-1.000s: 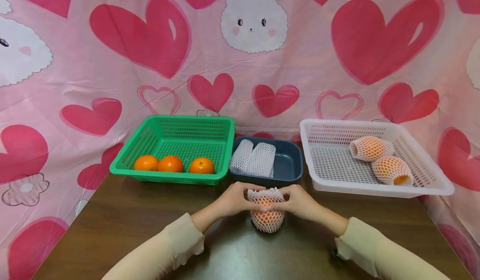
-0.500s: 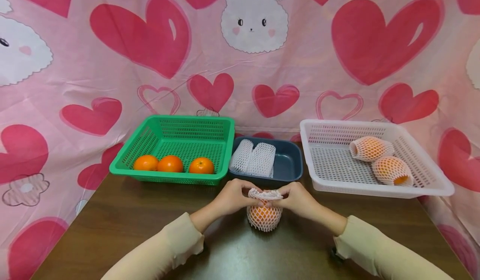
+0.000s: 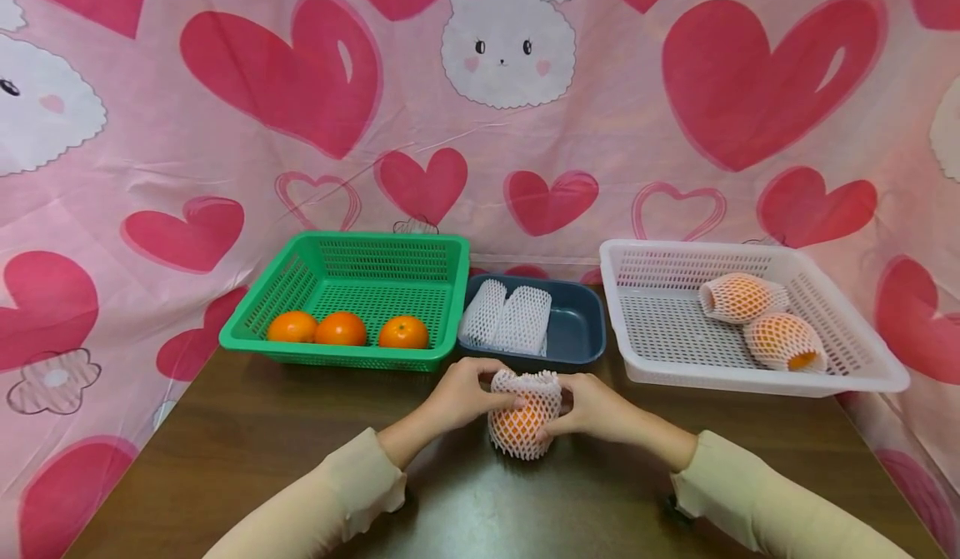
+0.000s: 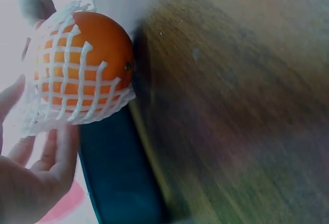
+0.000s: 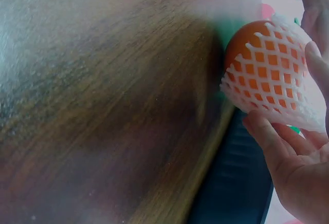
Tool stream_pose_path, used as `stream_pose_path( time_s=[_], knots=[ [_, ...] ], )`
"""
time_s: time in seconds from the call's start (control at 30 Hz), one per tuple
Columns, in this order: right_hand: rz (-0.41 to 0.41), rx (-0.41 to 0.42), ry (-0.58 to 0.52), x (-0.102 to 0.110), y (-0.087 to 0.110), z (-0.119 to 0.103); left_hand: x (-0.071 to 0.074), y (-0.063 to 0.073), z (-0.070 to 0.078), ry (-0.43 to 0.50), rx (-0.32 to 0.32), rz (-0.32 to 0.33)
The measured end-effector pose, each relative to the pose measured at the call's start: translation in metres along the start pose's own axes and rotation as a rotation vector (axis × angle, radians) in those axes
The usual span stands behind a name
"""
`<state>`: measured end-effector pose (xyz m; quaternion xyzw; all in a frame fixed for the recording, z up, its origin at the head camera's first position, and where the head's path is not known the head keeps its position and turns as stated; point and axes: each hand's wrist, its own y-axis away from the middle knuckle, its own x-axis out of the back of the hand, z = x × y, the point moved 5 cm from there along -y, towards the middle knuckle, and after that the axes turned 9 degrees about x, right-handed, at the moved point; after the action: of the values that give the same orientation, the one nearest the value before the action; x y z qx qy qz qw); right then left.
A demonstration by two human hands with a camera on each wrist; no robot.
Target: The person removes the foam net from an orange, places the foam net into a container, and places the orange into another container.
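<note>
Nearest: two cream sleeves, left sleeve and right sleeve, come in from the bottom corners over a brown wood-grain table. Small dark item shows under the right cuff, too hidden to identify.

Left hand and right hand both grip the same piece: netted orange, held between them mid-table, in front of the blue tray. Left thumb lies across the front of the white foam net, fingers behind the upper part. Right thumb is on the front too, lower down, fingers round the far side. Net top edge stands above the fruit, ragged. Wrist views show the net stopping short at the table-facing end: bare orange skin there, dark stem spot visible in the left one. Can't tell if the fruit touches the wood.

Just beyond: dark blue tray, two flat white nets side by side in its left part.

Left of tray: green basket, three bare oranges along its near side, left pair touching, third a bit apart.

Right of tray: white basket, two netted oranges touching in its right half.

Farthest: pink backdrop, hearts and rabbits.
</note>
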<state>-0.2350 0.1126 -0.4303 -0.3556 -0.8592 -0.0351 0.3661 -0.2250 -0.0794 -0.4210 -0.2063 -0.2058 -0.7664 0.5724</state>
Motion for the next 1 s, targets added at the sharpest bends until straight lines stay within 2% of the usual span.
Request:
stream_pose_path(
  time_s=[0.13, 0.23, 0.43, 0.73, 1.0],
  knots=[
    [0.021, -0.01, 0.007, 0.0, -0.0003, 0.0002, -0.0015, 0.0006, -0.0034, -0.012, 0.034, -0.083],
    [0.039, 0.008, 0.022, -0.0001, -0.0006, 0.0004, -0.002, 0.0015, -0.0053, -0.02, 0.035, -0.105],
    [0.085, 0.057, 0.025, -0.0002, -0.0006, -0.0012, 0.0001, 0.0032, -0.0058, -0.001, 0.012, -0.06],
    [0.114, 0.053, -0.017, 0.0035, -0.0038, -0.0038, 0.0031, 0.0052, -0.0017, 0.033, -0.016, 0.008],
    [0.136, 0.041, -0.018, 0.0043, -0.0053, -0.0062, 0.0045, 0.0058, 0.0013, 0.027, -0.01, 0.05]
  ],
)
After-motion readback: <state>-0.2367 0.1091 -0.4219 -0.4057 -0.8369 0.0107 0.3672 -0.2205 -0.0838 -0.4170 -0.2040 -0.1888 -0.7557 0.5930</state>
